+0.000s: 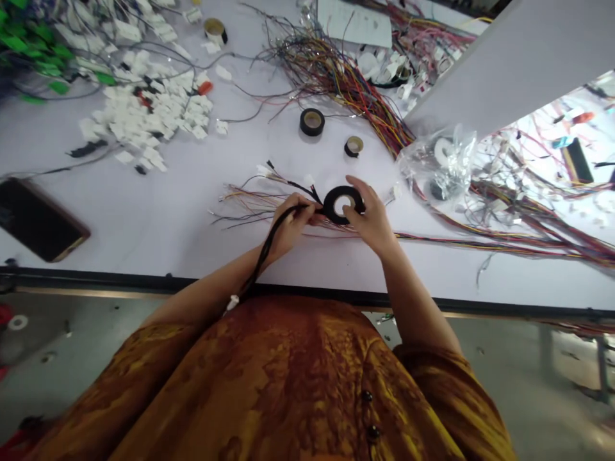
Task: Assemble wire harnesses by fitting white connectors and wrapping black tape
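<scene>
Our right fingers (356,189) grip a black tape roll (330,206), and our left fingers (300,218) close on black wires (267,253), near the front edge of the worktop (158,246).

A white table top (144,237) was seen ahead, with a dark edge (192,280) along its near side. A grey floor (500,365) was seen below it, and a thin metal leg (601,371) was seen on the right. A big pale board (509,57) was seen at the far right, with bright light past it.
</scene>
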The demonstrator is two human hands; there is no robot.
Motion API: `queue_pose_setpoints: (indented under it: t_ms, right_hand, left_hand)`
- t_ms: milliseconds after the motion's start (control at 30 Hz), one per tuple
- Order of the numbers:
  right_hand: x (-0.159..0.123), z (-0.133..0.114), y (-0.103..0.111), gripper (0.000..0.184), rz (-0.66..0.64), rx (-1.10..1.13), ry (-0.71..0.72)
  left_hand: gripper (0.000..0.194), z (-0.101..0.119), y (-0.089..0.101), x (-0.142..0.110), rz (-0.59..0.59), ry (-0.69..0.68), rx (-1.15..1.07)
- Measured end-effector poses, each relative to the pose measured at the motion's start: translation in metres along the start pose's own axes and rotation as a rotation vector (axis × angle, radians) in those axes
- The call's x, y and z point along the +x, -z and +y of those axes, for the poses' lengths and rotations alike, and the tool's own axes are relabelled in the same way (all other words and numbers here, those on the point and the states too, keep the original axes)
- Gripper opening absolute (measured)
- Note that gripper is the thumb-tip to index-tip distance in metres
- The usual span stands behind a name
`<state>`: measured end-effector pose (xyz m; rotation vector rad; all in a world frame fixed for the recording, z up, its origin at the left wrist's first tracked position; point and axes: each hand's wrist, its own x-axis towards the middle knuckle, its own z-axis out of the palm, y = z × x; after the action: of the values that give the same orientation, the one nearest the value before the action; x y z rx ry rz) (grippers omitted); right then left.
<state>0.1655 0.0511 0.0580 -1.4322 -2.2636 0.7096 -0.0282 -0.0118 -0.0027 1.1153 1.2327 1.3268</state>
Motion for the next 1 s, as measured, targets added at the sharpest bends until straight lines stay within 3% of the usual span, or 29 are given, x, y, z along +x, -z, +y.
queue_pose_setpoints:
  t_ms: [67, 200, 333, 467, 567, 667, 767, 867, 900, 933, 1000]
  right_hand:
    - [-0.009, 0.001, -0.005, 0.057, -0.044, -0.084, 0.063]
    - [-0.006, -0.012, -0.017, 0.050, -0.152, -0.201, 0.190]
    - [0.005, -0.009, -0.022, 0.023, -0.168, -0.129, 0.218]
    - [0.010, 0.002, -0.017, 0.011, -0.207, -0.043, 0.248]
    - [0.000, -0.011, -0.025, 0.016, -0.181, -0.199, 0.235]
    - [-0.025, -0.048, -0.039, 0.025, -0.222, -0.283, 0.456]
    - [-0.034, -0.069, -0.043, 0.022, -0.303, -0.062, 0.722]
    - [-0.005, -0.039, -0.034, 0.027, -0.056, -0.085, 0.412]
    - [0.010, -0.021, -0.031, 0.027, 0.031, -0.135, 0.222]
    - [0.025, -0.003, -0.030, 0.026, 0.081, -0.180, 0.062]
    - [0.045, 0.024, -0.031, 0.035, 0.104, -0.266, -0.116]
  left_hand:
    - [0.011, 0.000, -0.003, 0.008, -0.039, 0.077, -0.100]
    - [0.011, 0.002, -0.007, 0.015, -0.038, 0.027, -0.014]
    - [0.008, 0.009, -0.005, 0.017, -0.005, -0.082, 0.193]
    - [0.010, 0.011, -0.005, 0.016, -0.019, -0.098, 0.199]
    - [0.012, 0.003, -0.007, 0.018, -0.025, -0.078, 0.186]
    - [0.019, -0.012, -0.006, 0.027, 0.041, -0.055, 0.173]
    - [0.027, -0.022, 0.000, 0.038, 0.104, 0.023, 0.057]
    - [0.027, -0.020, 0.006, 0.040, -0.026, 0.167, -0.119]
    - [0.027, -0.018, 0.007, 0.038, -0.066, 0.210, -0.164]
    - [0.028, -0.016, 0.008, 0.036, -0.089, 0.245, -0.195]
    - [0.031, -0.011, 0.008, 0.031, -0.098, 0.301, -0.228]
